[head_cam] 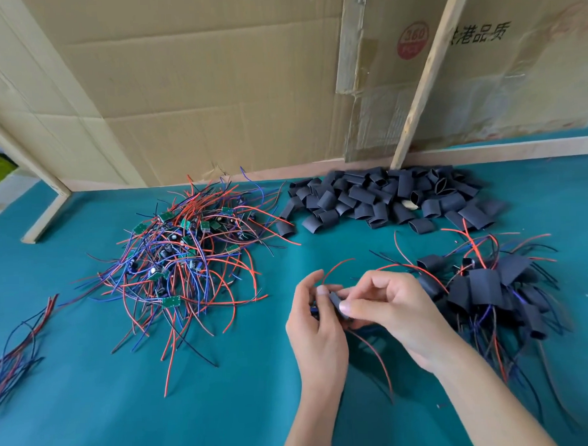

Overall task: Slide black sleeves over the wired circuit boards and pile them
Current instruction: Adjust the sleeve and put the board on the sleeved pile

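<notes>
Between my hands is a black sleeve (337,303). My right hand (392,312) pinches it with thumb and fingers. My left hand (314,325) grips a wired circuit board, mostly hidden in its fingers, with red wires (334,266) curving up and down from it. A heap of bare green boards with red, blue and black wires (184,256) lies to the left. Loose black sleeves (385,199) are heaped at the back. Sleeved boards (488,289) are piled at the right, close to my right hand.
The table (125,395) has a teal cloth top. Cardboard sheets (214,85) and a wooden slat (427,78) stand along the back edge. A wooden frame foot (47,214) sits at the back left. A bundle of loose wires (20,349) lies at the far left.
</notes>
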Available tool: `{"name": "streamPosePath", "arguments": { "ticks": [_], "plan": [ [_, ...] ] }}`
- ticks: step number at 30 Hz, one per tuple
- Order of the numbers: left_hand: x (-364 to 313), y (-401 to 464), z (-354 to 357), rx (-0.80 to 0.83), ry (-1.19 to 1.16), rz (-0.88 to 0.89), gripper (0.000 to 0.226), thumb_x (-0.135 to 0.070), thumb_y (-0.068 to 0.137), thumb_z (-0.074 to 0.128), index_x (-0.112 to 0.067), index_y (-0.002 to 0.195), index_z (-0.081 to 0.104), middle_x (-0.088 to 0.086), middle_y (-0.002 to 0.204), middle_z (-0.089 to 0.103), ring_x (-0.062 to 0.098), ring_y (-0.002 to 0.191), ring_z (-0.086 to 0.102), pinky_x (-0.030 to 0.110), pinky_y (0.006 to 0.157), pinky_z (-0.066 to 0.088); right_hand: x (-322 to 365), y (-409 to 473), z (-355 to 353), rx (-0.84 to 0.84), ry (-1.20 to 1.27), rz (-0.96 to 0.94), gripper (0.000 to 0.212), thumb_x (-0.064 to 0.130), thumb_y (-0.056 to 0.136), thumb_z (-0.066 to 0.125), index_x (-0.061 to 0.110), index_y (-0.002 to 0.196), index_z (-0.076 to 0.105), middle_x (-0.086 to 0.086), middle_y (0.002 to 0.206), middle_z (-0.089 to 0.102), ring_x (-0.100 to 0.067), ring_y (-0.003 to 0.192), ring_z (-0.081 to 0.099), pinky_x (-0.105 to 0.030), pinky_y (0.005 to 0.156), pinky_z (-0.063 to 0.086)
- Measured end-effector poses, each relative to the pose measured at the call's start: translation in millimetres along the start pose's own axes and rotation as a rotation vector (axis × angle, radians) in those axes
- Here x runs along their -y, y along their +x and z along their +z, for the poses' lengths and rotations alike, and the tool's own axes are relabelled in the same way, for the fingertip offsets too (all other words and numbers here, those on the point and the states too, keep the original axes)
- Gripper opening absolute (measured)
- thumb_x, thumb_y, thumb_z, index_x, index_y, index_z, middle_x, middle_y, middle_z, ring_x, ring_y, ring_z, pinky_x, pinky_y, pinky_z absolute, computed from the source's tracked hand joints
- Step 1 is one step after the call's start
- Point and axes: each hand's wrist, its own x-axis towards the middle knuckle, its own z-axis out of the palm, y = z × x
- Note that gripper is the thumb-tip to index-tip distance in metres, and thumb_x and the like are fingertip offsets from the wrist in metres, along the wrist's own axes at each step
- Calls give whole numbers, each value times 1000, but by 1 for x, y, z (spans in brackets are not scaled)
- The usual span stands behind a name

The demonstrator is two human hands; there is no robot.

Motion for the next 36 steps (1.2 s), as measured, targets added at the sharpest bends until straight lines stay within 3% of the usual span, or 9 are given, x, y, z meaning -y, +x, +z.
{"name": "streamPosePath", "arguments": {
  "ticks": [2,5,8,12,16,21,25,31,36],
  "plan": [
    [-2,0,1,10,7,-16,21,-16,107,50,-28,116,65,-5,92,78,17,89,74,48,88,58,1,0,-4,18,-59,4,16,18,66,84,9,68,70,-15,94,79,-20,98,76,-30,79,60],
    [-3,0,1,11,38,0,24,-15,107,50,-31,115,66,-7,94,78,15,90,73,47,88,57,1,1,-8,23,-102,-3,19,21,60,85,13,67,69,-15,81,74,-18,79,71,-27,75,57],
    [-3,-1,1,25,12,9,28,-16,108,49,-39,112,65,-5,96,77,13,67,67,36,69,57,1,2,-10,-42,43,-18,26,5,64,83,9,84,66,-16,83,74,-22,72,71,-28,68,59],
    [-4,-1,-1,17,-37,1,31,-16,109,48,-43,109,64,-2,100,77,18,48,56,25,53,46,2,10,-23,-340,271,-49,33,-10,83,75,4,112,66,-19,90,75,-32,82,75,-36,76,64],
    [-4,1,-4,28,-94,-34,29,-17,109,46,-39,112,65,0,104,78,18,38,48,19,44,38,-4,17,-29,-587,438,-70,11,-1,94,70,-2,104,65,-9,86,77,-33,88,78,-33,76,64],
    [-6,0,-6,59,-163,-53,30,-16,110,44,-37,111,66,5,101,78,14,32,37,17,38,33,-12,24,-24,-724,416,-42,13,4,93,75,2,90,62,-6,80,76,-32,83,78,-30,72,63],
    [-5,1,-7,71,-193,-68,28,-14,110,44,-32,112,66,10,97,78,10,30,31,15,36,29,-12,28,-25,-761,432,-45,17,-1,92,73,2,85,58,-6,69,71,-35,78,78,-31,70,64],
    [-5,1,-9,108,-198,-71,27,-17,110,43,-32,113,65,10,99,79,9,30,30,14,35,29,-6,29,-23,-685,637,-31,15,1,95,71,3,91,57,-23,97,68,-36,86,78,-35,75,64],
    [-6,2,-8,117,-187,-82,26,-17,110,43,-31,112,65,8,100,79,10,29,30,14,36,29,-1,24,-20,-591,704,-25,16,3,95,70,5,90,55,-20,92,72,-35,88,78,-33,74,63]
  ]
}}
